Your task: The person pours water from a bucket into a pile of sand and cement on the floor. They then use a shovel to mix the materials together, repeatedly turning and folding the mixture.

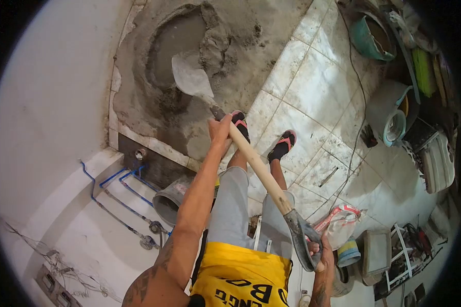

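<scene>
A long shovel with a wooden shaft (261, 171) runs across the front of my body. My left hand (220, 129) is wrapped round the shaft near the blade. At the other end my right hand (320, 253) grips the dark D-shaped handle (298, 235). The pale metal blade (191, 78) lies over the edge of a grey, watery pool (176, 43). Wet mortar (217, 48) is heaped in a rough ring round this pool.
Pale floor tiles (315, 87) lie under my feet. A green bucket (371, 38), more buckets and a cable are at the right. A dark bucket (168, 204) and blue pipes (125, 179) are at the left. A red-and-white sack (340, 225) lies near my right hand.
</scene>
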Demonstrator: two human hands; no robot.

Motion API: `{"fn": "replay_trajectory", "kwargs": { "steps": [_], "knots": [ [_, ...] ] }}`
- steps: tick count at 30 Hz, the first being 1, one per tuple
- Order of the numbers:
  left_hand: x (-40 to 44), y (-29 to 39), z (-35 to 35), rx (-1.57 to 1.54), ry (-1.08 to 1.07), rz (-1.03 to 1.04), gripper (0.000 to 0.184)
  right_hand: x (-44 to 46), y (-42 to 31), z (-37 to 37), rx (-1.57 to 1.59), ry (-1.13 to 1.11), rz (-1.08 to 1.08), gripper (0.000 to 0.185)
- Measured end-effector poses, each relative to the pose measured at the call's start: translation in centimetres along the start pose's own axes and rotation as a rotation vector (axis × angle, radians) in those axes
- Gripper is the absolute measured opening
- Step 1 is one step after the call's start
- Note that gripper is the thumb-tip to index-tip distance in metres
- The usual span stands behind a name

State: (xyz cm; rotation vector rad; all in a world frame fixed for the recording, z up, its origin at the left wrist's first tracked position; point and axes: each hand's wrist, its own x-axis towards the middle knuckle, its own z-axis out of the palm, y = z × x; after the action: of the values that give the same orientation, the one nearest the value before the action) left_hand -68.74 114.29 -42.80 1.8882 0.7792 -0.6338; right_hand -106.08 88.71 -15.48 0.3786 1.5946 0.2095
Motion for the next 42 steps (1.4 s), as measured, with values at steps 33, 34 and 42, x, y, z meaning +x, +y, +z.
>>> {"fn": "replay_trajectory", "kwargs": {
  "steps": [33,34,42],
  "knots": [
    [14.1,4.2,32.3,0.077,-0.502,-0.001,0.024,31.3,3.5,8.3,-0.987,0.196,-0.577,0.042],
    [15.6,4.5,31.7,0.089,-0.480,0.033,0.022,34.2,4.4,9.2,-1.020,0.182,-0.606,0.044],
    [29.0,5.6,22.3,0.147,-0.381,0.142,0.028,44.0,7.6,17.0,-1.228,0.025,-0.560,0.051]
  ]
}}
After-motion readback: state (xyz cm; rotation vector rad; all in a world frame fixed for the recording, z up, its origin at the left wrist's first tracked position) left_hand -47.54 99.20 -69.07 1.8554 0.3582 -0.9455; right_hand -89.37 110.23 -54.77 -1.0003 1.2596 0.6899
